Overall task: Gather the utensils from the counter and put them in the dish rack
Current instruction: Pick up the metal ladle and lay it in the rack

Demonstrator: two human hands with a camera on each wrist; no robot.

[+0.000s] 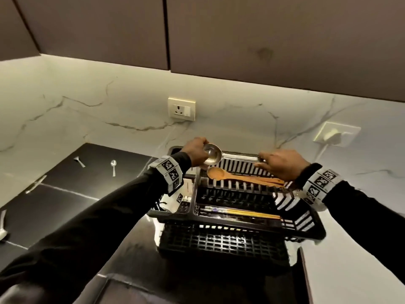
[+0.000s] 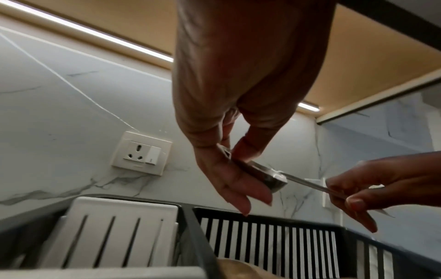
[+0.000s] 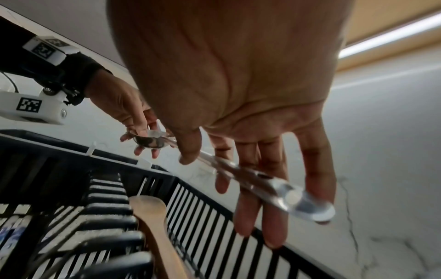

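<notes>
A steel ladle [image 1: 232, 156] hangs level over the back of the black dish rack [image 1: 219, 244]. My left hand [image 1: 202, 153] pinches the rim of its round bowl [image 2: 262, 174] between thumb and fingers. The far end of its handle [image 3: 269, 186] is pinched by my right hand [image 1: 262, 162]. Just below, a wooden spoon [image 1: 221, 174] lies across the rack's slats, also seen in the right wrist view [image 3: 152, 217]. Long sticks and other utensils [image 1: 241, 212] lie in the rack's front tray. A small spoon [image 1: 113, 166] and another utensil [image 1: 79, 161] lie on the dark counter at the left.
A white slotted cutlery holder [image 2: 119, 232] sits in the rack's left compartment. More utensils lie on the counter at the far left [image 1: 36, 183]. A wall socket [image 1: 182, 109] and a plugged-in socket [image 1: 336, 134] are on the marble backsplash; cabinets hang overhead.
</notes>
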